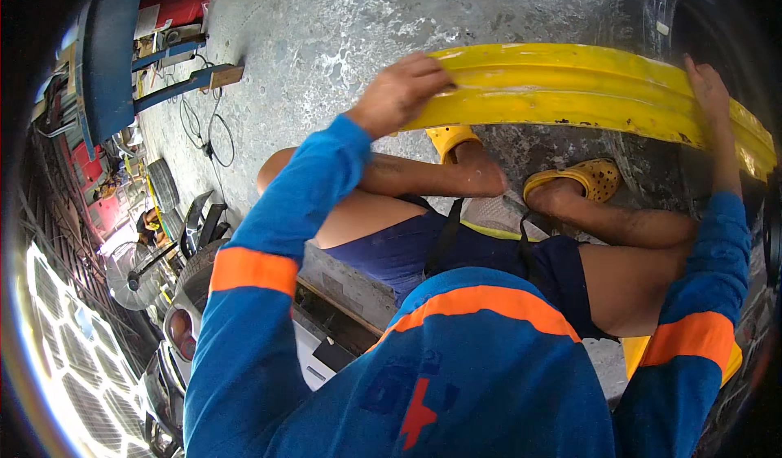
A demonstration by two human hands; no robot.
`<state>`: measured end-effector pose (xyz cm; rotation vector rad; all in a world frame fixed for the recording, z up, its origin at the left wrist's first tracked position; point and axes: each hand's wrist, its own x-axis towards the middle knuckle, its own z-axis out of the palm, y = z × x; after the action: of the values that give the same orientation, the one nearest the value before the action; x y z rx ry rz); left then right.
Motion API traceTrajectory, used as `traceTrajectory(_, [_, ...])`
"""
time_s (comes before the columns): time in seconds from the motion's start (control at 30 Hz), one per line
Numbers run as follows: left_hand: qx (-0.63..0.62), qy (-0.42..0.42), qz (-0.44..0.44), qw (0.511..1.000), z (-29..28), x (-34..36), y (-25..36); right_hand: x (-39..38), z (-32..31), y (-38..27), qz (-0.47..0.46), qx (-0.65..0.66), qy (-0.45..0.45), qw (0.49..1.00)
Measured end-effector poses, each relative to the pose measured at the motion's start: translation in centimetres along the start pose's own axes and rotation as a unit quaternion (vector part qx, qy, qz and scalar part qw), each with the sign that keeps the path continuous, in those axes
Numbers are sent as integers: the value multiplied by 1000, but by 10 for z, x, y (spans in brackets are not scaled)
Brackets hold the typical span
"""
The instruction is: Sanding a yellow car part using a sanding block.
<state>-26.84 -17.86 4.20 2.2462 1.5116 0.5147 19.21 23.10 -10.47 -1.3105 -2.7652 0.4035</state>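
A long, scuffed yellow ridged panel [570, 87] lies crosswise in front of me, raised above my feet. My left hand [403, 93] grips it near its left end, with fingers curled onto the yellow surface. My right hand [710, 91] holds the panel toward its right part, fingertips up at the far edge. Beneath it are my feet in yellow perforated clogs [595, 182], on either side of a pale object in the middle. A black tyre [643, 18] stands just beyond the panel at the right, partly hidden by it.
Blue metal frames [106, 50] with wooden blocks stand upper left. Looped cable [204, 140] lies on the concrete floor [326, 34]. Tyres [163, 185], a fan [130, 275] and car parts [179, 332] crowd the left. A small, indistinct figure [149, 226], possibly a person, is in the left background.
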Motion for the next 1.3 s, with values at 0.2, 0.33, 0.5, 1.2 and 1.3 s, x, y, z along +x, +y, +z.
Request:
traceTrajectory(0.2, [8,9,-19,1000,15,11,-7,9,-4,-15,108,-40,-19,993])
traceTrajectory(0.33, [-17,61,-43,997,15,9,0,1,-10,-23,82,-7,-14,997])
traceTrajectory(0.5, [-10,4,-102,995,21,31,16,-5,-13,-29,52,6,-4,999])
traceTrajectory(1.2, [-17,29,20,999,100,147,38,-1,0,-42,64,-28,67,995])
traceTrajectory(1.3, [-15,27,-20,999,78,114,34,-3,1,-46,60,-35,65,995])
